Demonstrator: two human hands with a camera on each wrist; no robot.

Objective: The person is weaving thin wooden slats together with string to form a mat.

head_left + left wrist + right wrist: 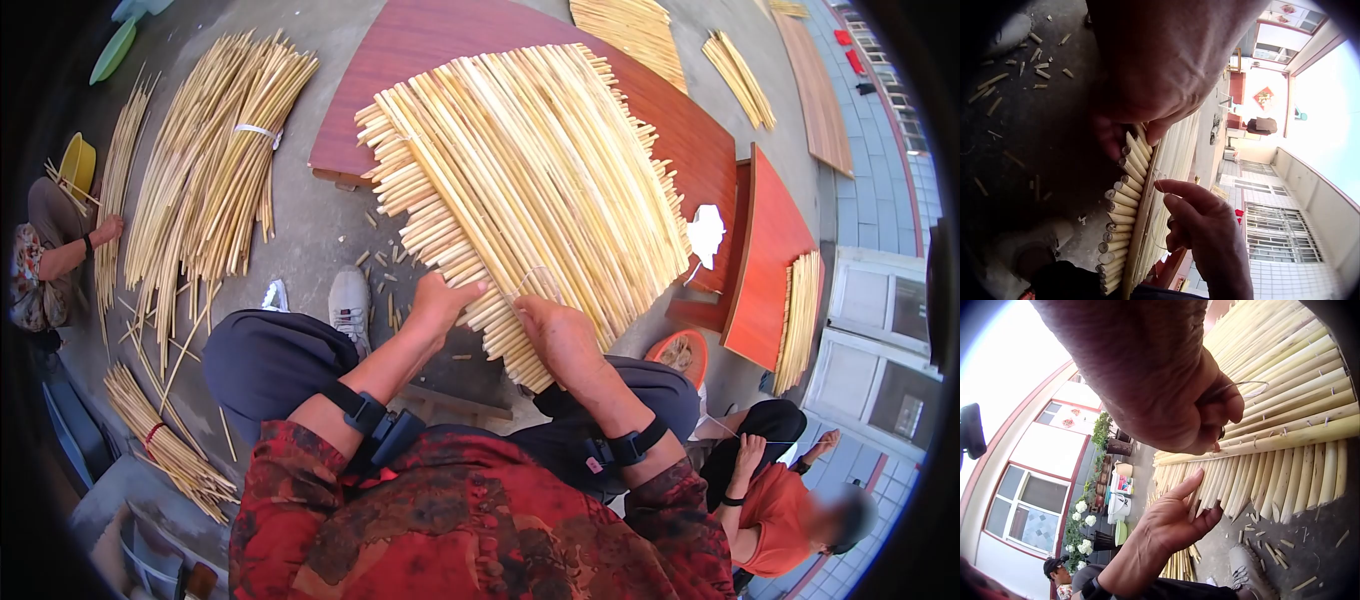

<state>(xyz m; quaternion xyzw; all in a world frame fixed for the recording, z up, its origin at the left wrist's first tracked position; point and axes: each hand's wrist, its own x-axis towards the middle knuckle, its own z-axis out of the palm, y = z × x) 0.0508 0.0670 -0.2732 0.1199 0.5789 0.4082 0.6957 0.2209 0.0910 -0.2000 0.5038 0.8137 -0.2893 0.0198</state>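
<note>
A mat of peeled pale stalks (pixel 530 170), laid side by side, covers much of the table in front of me. One long stalk (pixel 1297 434) lies crosswise over the others near their cut ends, with short stitches along it. At the near edge my left hand (pixel 437 305) holds the stalk ends, thumb on top and fingers beneath (pixel 1169 519). Close beside it, my right hand (pixel 556 338) is curled over the crosswise stalk. Thumb and forefinger of that right hand (pixel 1200 225) pinch a thin thread, which loops loosely above the mat (pixel 1259 383).
The reddish wooden table (pixel 360 85) supports the mat. Loose stalk bundles (pixel 205 150) lie at left, with cut bits (pixel 1038 72) on the floor. An orange basin (pixel 678 355) stands at right. A person in orange (pixel 780 510) works at right; another person's hand (pixel 108 228) shows at left.
</note>
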